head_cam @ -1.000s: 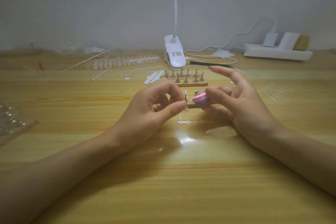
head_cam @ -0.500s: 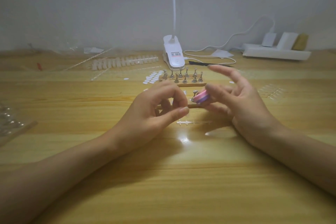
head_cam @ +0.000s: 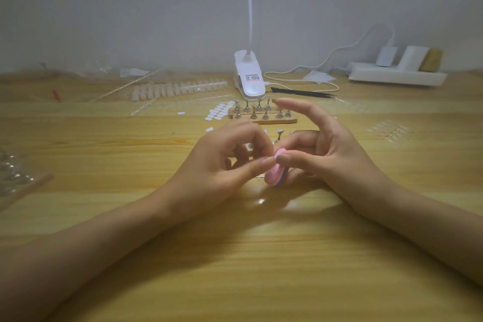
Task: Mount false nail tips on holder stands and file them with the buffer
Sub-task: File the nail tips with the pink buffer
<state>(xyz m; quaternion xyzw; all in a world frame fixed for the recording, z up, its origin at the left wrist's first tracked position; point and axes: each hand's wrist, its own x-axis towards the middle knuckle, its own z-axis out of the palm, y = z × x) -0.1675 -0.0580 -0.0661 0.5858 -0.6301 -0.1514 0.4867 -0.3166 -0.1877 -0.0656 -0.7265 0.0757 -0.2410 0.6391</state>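
My right hand (head_cam: 332, 151) pinches a small pink buffer (head_cam: 275, 172) between thumb and middle fingers, its index finger stretched out above. My left hand (head_cam: 224, 165) has its fingers curled with thumb and forefinger pinched together right against the buffer's upper end; what they pinch is too small to make out. Behind my hands a metal holder stand (head_cam: 279, 134) rises from a wooden base that my fingers mostly hide. Farther back a second wooden base (head_cam: 277, 121) carries several metal holder stands (head_cam: 258, 110).
A white clip lamp (head_cam: 249, 78) with its cable stands at the back centre. Left of it lie a strip of false nail tips (head_cam: 180, 89) and white adhesive dots (head_cam: 219, 111). Black tweezers (head_cam: 303, 92), a power strip (head_cam: 397, 77) and clear nail tips (head_cam: 389, 131) are on the right.
Both hands have come closer to me and a little lower. The pink buffer has tipped from lying level to pointing downward, and my left thumb and forefinger now meet its top.
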